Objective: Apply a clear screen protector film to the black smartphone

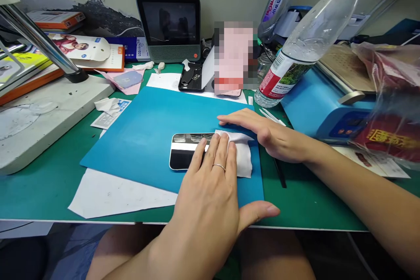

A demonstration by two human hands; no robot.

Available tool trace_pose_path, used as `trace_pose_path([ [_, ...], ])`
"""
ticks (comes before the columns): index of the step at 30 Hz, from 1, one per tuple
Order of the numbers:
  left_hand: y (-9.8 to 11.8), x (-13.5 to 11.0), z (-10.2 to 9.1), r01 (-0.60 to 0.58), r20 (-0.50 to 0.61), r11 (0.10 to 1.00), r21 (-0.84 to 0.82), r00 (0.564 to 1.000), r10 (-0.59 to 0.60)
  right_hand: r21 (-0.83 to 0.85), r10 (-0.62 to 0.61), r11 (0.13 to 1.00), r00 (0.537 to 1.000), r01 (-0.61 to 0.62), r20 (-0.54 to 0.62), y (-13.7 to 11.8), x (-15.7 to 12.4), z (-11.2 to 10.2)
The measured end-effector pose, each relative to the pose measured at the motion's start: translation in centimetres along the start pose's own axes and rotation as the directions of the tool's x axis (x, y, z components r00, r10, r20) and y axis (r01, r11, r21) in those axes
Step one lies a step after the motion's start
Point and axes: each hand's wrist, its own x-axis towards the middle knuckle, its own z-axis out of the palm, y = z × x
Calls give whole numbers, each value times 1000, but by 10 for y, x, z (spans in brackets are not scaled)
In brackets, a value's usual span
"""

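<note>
A phone (181, 159) lies on a blue mat (131, 131), its glossy dark face up, with a pale band of reflection across it. Its right part is covered by a white cloth or tissue (243, 157) and by my fingers. My left hand (210, 183) rests flat on the phone and the cloth's left part, fingers stretched, thumb out to the right, a ring on one finger. Just beyond the cloth, my right hand (262, 133) is held edge-on with fingers extended, beside the cloth's upper corner. Whether it touches the cloth I cannot tell.
Behind the mat stand a smart display (169, 30) and a dark phone with a small tool (192, 78). A tilted plastic bottle (288, 65) and a blue machine (324, 100) are at right. A lamp base (49, 118) and books are left; white paper (114, 194) lies under the mat.
</note>
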Motion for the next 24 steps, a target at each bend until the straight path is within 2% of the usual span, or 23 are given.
trace_pose_path([
  [4,-25,-14,-4,56,-11,997,57,998,-55,-4,21,1000,1000,-21,7,-1,2,-1],
  [9,-61,-35,-12,113,-83,982,149,991,-102,-24,27,999,1000,-27,9,-2,5,-2],
  [12,-67,-37,-16,111,-135,982,153,987,-90,-28,24,999,1000,-24,4,-1,4,-1],
  [14,-63,-32,-15,95,-142,987,133,987,-76,-27,7,1000,1000,-7,-9,0,4,0],
  [16,-53,-24,-10,76,-105,991,111,992,-65,-25,-10,1000,1000,10,-15,0,4,0],
  [19,-33,-14,1,73,-52,993,94,996,-69,-27,-15,1000,1000,15,-4,-1,4,0],
  [24,6,0,11,53,-68,997,50,996,-50,-19,-29,999,1000,29,-1,-2,4,1],
])
